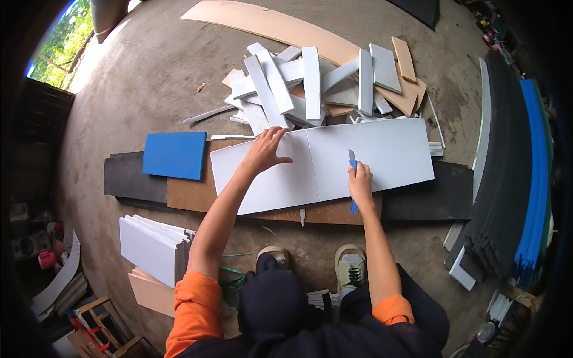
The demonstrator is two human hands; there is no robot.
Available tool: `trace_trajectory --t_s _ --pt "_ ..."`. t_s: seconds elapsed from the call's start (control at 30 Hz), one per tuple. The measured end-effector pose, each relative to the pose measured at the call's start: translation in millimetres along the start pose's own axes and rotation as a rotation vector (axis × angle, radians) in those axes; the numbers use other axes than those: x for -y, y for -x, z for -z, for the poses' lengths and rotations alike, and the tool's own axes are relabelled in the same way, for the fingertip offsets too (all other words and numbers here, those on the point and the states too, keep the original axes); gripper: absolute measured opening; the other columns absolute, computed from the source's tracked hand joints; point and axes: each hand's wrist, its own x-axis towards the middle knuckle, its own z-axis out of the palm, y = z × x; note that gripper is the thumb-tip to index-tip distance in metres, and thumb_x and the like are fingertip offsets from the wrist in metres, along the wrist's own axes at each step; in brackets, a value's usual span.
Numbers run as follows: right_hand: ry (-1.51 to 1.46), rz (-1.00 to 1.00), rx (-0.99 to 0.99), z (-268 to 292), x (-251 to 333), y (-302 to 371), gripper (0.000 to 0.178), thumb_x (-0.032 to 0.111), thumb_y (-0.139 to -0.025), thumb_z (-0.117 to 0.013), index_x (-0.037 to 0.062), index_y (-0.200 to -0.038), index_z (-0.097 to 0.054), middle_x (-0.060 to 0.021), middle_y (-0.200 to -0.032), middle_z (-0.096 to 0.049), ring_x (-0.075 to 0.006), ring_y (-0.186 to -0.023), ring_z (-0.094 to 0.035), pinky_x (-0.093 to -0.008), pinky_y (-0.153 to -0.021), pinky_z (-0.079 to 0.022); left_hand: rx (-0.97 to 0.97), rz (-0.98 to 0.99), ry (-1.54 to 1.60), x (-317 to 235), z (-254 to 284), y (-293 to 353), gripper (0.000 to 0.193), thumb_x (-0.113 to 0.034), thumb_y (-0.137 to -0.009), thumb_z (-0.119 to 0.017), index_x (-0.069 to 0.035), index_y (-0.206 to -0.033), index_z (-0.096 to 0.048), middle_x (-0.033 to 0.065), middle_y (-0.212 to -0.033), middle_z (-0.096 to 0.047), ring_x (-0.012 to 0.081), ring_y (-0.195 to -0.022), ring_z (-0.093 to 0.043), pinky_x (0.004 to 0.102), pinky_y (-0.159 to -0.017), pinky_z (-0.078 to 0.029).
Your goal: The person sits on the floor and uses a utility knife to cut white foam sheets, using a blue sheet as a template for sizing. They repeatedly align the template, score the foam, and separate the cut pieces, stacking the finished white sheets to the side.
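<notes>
A long white foam-like sheet (382,146) lies across a low work surface, with a thin straight line running across it left of its middle. My left hand (267,149) is over the sheet near its far edge, left of that line, its fingers spread and holding nothing. In my right hand (360,180) is a blue utility knife (353,164), blade pointing away from me. The blade is over the part of the sheet right of the line; whether it touches the surface I cannot tell. Beneath the sheet, a brown board (188,191) shows on top of a dark board (427,194).
A blue sheet (174,155) lies at the left end of the boards. White and tan offcuts (310,83) are heaped beyond the sheet. Stacked white pieces (149,247) stand on the floor at near left. Long black strips (501,161) and blue strips (531,185) line the right side.
</notes>
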Motion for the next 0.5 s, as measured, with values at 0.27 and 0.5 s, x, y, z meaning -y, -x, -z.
trace_trajectory --t_s 0.27,0.5 --pt "-0.145 0.085 -0.106 5 -1 5 0.028 0.019 -0.089 -0.042 -0.0050 -0.103 -0.047 -0.0192 -0.108 -0.050 -0.0340 -0.105 -0.044 -0.0434 -0.087 -0.033 0.251 0.251 -0.193 -16 -18 -33 0.101 -0.048 -0.038 -0.082 -0.002 -0.118 -0.042 0.0132 -0.112 -0.045 0.0283 -0.110 -0.040 0.0499 -0.089 -0.030" --pt "-0.394 0.076 -0.321 55 47 23 0.028 0.023 -0.092 -0.038 -0.0030 -0.099 -0.047 -0.0227 -0.084 -0.058 -0.0392 -0.077 -0.056 -0.0416 -0.064 -0.043 0.130 0.124 0.127 -58 40 8 0.061 -0.021 -0.058 -0.075 -0.008 -0.109 -0.043 0.0081 -0.098 -0.057 0.0231 -0.103 -0.051 0.0601 -0.089 -0.020"
